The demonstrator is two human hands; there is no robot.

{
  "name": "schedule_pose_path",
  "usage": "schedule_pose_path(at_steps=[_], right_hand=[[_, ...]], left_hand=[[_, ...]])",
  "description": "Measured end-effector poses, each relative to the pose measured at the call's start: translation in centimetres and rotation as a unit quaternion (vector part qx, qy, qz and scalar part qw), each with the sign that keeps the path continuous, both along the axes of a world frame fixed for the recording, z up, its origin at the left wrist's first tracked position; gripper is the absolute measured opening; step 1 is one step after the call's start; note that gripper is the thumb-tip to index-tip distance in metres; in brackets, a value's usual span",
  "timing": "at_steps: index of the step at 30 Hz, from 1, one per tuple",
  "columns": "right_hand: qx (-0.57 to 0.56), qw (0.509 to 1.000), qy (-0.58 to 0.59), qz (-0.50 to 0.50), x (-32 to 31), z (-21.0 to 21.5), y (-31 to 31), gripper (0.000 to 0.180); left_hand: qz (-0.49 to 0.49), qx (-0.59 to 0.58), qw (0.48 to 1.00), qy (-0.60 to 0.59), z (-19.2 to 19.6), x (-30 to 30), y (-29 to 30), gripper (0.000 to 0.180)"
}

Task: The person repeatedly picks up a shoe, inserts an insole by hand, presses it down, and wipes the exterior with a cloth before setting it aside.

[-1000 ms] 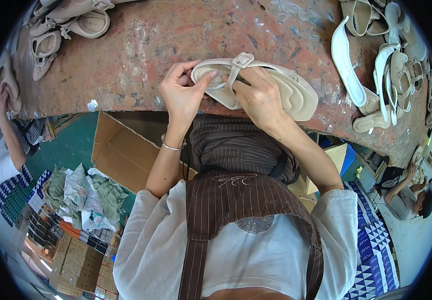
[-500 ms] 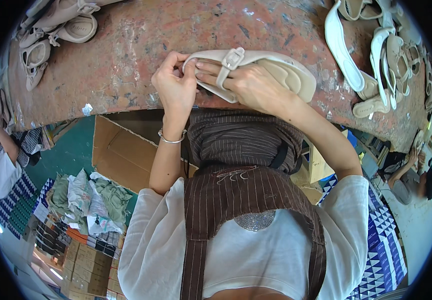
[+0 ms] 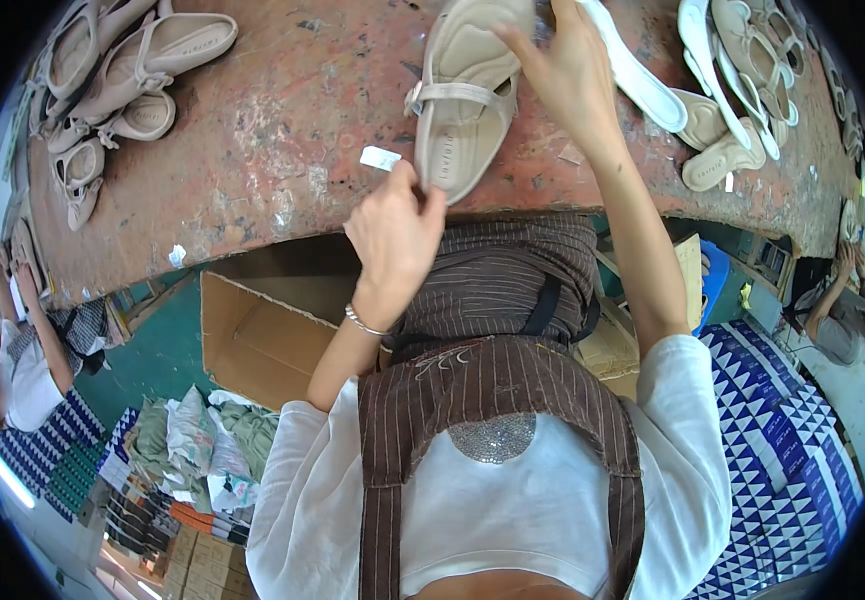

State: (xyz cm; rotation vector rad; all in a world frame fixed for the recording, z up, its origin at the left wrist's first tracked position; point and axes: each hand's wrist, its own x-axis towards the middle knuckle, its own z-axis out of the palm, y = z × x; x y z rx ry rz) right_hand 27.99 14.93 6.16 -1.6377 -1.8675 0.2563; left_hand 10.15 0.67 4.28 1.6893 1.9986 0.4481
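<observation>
A beige strapped shoe [image 3: 464, 140] lies sole-down on the worn table, its heel toward me and its toe pointing away. A buckled strap crosses its middle, and the padded insole shows. At the heel my left hand [image 3: 392, 235] is closed, thumb and forefinger pinching the rim. My right hand [image 3: 574, 75] is beside the toe end on the right, fingers apart, with nothing seen in it. Its upper fingertips are cut off by the picture's top edge. A small white tag [image 3: 380, 157] lies just left of the shoe, above my left hand.
Several beige shoes [image 3: 142, 75] are heaped on the table [image 3: 282, 130] at the left. To the right lie white soles [image 3: 642, 75] and more beige shoes [image 3: 722, 160]. An open cardboard box [image 3: 262, 335] sits below the table edge. Other people work at both sides.
The shoe has turned from sideways to lengthwise and now rests on the table. My right hand has come out of it and moved up beside the toe; my left hand has shifted to the heel.
</observation>
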Motion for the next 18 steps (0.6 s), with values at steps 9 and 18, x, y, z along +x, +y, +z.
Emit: schedule_pose_path(at_steps=[9,18], right_hand=[[-0.040,0.978,-0.033,0.202,-1.3,0.1,-9.4,0.025],[-0.032,0.967,-0.189,0.170,-3.6,-3.9,-1.0,0.025]], left_hand=[[-0.220,0.099,0.969,0.056,-1.5,4.9,-0.6,0.063],[-0.195,0.119,0.970,0.082,-3.1,5.5,0.1,0.056]])
